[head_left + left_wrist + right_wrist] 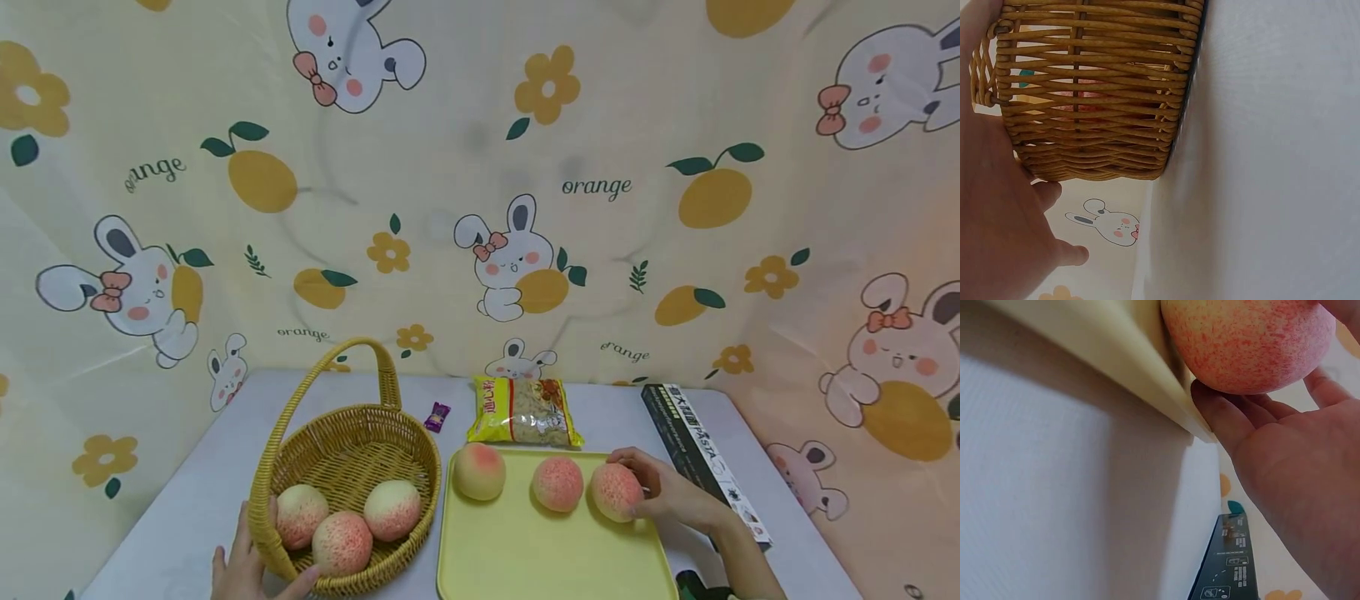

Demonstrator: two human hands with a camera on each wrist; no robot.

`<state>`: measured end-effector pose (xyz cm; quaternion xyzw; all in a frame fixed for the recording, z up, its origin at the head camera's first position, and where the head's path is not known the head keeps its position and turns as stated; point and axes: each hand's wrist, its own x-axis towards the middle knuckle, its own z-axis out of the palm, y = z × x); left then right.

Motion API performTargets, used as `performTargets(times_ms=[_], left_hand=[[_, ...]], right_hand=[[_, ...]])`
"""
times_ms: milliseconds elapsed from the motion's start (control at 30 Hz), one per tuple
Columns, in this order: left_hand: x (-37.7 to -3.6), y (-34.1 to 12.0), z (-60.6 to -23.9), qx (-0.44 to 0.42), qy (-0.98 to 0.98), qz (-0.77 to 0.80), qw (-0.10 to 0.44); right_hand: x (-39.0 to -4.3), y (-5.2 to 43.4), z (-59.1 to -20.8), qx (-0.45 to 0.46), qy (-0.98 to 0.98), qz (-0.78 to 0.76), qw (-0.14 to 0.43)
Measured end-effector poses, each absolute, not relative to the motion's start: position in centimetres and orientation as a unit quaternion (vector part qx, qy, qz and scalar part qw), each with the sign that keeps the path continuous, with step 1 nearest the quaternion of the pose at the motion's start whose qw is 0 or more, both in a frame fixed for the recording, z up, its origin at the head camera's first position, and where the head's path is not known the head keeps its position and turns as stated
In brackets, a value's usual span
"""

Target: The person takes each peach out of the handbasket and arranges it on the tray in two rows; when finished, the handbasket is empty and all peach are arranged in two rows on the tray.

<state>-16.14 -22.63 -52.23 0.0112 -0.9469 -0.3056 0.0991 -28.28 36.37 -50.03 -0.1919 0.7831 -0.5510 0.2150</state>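
Note:
My right hand (671, 492) holds a pink, speckled peach (617, 492) at the right side of a pale yellow tray (555, 550); thumb and fingers are around the peach (1250, 344) in the right wrist view. Two more peaches lie on the tray, a pink one (558, 484) in the middle and a paler one (479, 472) to the left. My left hand (251, 562) rests against the front left of a wicker basket (356, 425), its fingers spread. Inside the basket are three peaches (342, 543). In the left wrist view, the fingers touch the woven side (1097, 144).
Behind the tray lies a yellow bag of pasta (525, 412). A small purple wrapped candy (437, 417) is between bag and basket. Right of the tray is a long black pasta box (701, 458). The basket's tall handle (300, 392) arches up. A patterned cloth hangs behind the table.

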Motion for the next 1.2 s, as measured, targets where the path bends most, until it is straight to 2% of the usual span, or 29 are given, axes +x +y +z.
performTargets(times_ms=[800,1200], left_hand=[[-16.3,-22.6,-51.7,0.018,-0.944,-0.323,0.069],[-16.2,-22.7,-51.8,0.018,-0.943,-0.324,0.073]], right_hand=[[-28.6,36.4,-48.9,-0.18,0.788,-0.55,0.21],[-28.8,36.4,-47.7,-0.199,0.79,-0.549,0.187]])
